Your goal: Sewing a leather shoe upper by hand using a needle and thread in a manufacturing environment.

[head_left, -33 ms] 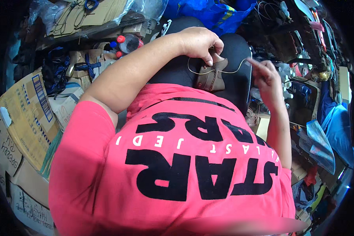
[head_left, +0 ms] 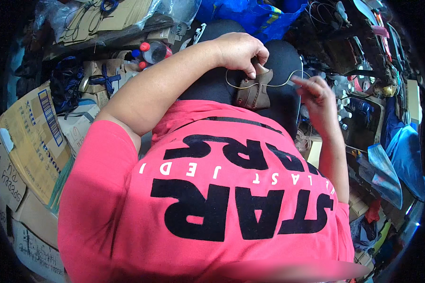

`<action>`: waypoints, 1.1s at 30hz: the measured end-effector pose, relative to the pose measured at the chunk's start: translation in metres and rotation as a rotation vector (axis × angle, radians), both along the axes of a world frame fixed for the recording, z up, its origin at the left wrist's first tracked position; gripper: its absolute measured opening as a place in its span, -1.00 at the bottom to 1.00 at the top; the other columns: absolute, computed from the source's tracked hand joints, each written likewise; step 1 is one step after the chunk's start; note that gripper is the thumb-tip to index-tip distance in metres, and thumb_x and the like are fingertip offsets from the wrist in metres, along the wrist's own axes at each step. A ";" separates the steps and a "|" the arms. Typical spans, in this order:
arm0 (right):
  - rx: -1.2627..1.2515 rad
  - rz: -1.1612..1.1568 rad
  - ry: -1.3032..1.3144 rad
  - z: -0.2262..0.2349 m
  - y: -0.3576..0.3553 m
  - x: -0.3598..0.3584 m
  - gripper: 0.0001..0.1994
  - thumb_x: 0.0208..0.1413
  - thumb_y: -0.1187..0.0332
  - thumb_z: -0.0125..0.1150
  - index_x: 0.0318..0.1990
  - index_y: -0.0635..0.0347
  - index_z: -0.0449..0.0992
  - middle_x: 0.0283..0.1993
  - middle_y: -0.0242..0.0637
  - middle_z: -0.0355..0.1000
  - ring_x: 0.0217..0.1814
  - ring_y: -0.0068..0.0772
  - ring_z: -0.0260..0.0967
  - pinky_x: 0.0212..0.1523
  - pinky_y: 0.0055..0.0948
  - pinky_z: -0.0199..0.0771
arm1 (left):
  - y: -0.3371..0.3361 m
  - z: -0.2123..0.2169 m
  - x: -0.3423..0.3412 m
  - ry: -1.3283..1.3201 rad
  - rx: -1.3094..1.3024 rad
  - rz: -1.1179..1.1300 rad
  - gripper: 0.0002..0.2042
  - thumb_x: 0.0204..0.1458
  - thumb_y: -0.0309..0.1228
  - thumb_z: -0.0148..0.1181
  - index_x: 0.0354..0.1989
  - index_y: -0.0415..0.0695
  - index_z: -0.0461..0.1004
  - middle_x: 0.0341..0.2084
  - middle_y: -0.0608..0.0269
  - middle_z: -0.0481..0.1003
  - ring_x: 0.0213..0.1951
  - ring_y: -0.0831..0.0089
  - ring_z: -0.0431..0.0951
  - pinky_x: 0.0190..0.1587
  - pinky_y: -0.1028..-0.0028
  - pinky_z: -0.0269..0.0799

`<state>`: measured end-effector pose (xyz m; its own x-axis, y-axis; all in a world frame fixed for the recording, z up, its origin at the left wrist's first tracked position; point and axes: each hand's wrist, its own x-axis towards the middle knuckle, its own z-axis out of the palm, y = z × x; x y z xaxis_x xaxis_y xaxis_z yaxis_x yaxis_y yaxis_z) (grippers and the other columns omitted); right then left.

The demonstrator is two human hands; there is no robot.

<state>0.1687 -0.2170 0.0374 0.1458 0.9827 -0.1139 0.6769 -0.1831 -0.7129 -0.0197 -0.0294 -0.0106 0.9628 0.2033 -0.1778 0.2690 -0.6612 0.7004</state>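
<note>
Small brown leather piece (head_left: 253, 92) sits on the person's lap, on black trousers (head_left: 283, 56). Left hand (head_left: 241, 52) pinches its top edge, fingers closed on it. Thin pale thread (head_left: 278, 85) loops from piece to right hand (head_left: 316, 92), fingers pinched on the thread end. Red shirt (head_left: 208, 198) below. Cardboard boxes (head_left: 28, 141) at left, blue plastic bag (head_left: 250, 14) beyond knees.

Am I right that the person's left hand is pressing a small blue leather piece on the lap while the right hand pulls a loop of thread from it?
Not quite: the leather piece is brown, not blue, as the head view shows. The rest holds: the left hand presses it on the lap, and the right hand pulls the loop of thread from it.
</note>
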 end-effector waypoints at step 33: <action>0.119 0.431 -0.526 0.010 0.036 -0.036 -0.90 -0.10 0.40 0.21 -0.38 0.09 0.59 -0.44 -0.29 0.43 -0.29 -0.18 0.41 -0.08 -0.23 0.27 | 0.006 -0.004 0.008 0.006 -0.115 -0.018 -0.62 -0.36 -0.33 0.44 -0.26 -0.08 0.55 -0.33 0.17 0.56 -0.19 0.22 0.54 -0.14 0.33 0.41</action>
